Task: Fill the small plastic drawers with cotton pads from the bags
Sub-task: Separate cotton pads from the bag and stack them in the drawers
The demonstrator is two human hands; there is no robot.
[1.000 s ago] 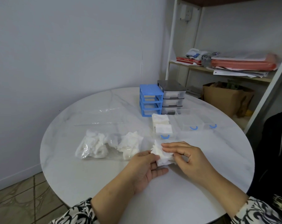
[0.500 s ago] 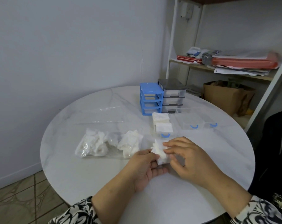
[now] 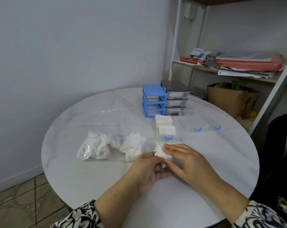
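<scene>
A small stack of white cotton pads (image 3: 161, 152) lies between my two hands near the table's middle. My left hand (image 3: 149, 168) holds it from below and the left, thumb against the pads. My right hand (image 3: 187, 160) covers it from the right, fingers curled round the stack. Just beyond, a clear drawer with a blue handle (image 3: 168, 137) holds stacked pads (image 3: 165, 125). Two more clear drawers (image 3: 193, 124) (image 3: 216, 127) lie to its right. A clear bag of loose pads (image 3: 110, 146) rests to the left.
A blue drawer frame (image 3: 153, 101) and a grey drawer unit (image 3: 176, 99) stand at the far side of the round white table (image 3: 90, 178). A flat clear bag (image 3: 105, 117) lies behind the full one. A shelf with papers (image 3: 246, 66) stands at right.
My right hand has slid left and closed over the pad stack, covering more of it. My left hand has stayed under the pads.
</scene>
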